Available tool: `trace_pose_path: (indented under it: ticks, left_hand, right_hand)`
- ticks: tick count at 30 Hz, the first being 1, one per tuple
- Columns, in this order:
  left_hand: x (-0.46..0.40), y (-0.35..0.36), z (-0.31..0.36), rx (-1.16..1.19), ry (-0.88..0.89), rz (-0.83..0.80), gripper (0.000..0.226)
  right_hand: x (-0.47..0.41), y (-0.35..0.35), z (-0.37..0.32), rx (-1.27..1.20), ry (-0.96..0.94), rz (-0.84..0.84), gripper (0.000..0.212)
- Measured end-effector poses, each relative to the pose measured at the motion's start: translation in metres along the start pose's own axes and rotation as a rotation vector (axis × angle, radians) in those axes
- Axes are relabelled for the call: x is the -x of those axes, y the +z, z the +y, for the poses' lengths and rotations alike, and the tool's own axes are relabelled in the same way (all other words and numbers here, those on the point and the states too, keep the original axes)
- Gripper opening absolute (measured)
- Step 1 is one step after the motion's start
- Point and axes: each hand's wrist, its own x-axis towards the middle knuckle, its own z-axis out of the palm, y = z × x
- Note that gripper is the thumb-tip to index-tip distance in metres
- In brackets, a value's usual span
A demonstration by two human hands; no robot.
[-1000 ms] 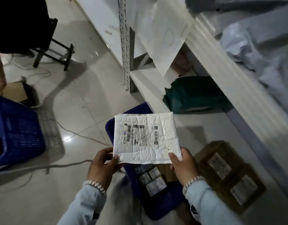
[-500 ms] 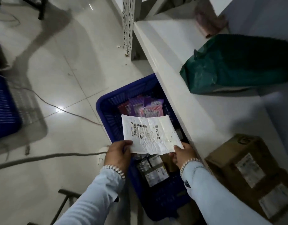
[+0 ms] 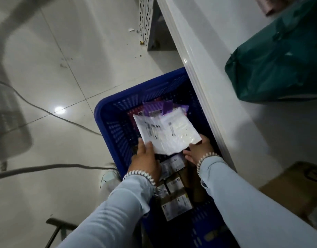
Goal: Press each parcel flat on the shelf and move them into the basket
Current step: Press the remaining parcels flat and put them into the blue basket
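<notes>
A crumpled white padded parcel (image 3: 167, 133) with a printed label sits inside the blue plastic basket (image 3: 109, 126) on the floor, held low over the other contents. My left hand (image 3: 147, 158) grips its near left corner and my right hand (image 3: 198, 151) holds its near right edge. Under it lie purple packets (image 3: 154, 107) at the far end and small brown boxes with labels (image 3: 175, 196) at the near end. The white shelf (image 3: 234, 113) runs along the basket's right side.
A dark green bag parcel (image 3: 279, 65) lies on the shelf at the right, and a brown carton (image 3: 297, 190) sits nearer me on the same shelf. Grey cables (image 3: 47, 166) cross the tiled floor on the left. A perforated shelf upright (image 3: 145, 20) stands at the top.
Both hands have lowered the white parcel from chest height down into the blue basket, and my view has tilted down toward the basket.
</notes>
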Motion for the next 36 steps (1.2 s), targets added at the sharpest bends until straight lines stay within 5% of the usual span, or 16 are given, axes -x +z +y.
trace_pose_path:
  ticks: [5,10,12,22,27,36]
  left_hand:
    - [-0.024,0.002,-0.003,-0.091,-0.105,-0.093,0.060]
    - [-0.011,0.009,-0.006,-0.152,0.002,-0.100,0.040]
    - [0.000,0.008,-0.005,-0.188,-0.002,-0.132,0.043]
    - [0.122,-0.057,0.054,-0.034,0.094,-0.047,0.031]
    - [0.211,-0.086,0.092,0.064,0.136,0.014,0.032]
    - [0.345,-0.132,0.188,0.216,0.284,0.244,0.027]
  right_hand:
    - [-0.007,0.012,0.011,0.297,0.083,-0.068,0.062]
    - [0.024,0.013,0.024,0.131,0.206,-0.213,0.043]
    - [0.035,0.009,0.028,0.147,0.222,-0.234,0.052]
    - [0.184,-0.042,-0.003,0.142,0.025,-0.197,0.041]
    - [0.291,-0.076,-0.026,0.099,-0.062,-0.180,0.018]
    - [0.432,-0.152,-0.082,0.238,-0.452,-0.203,0.030]
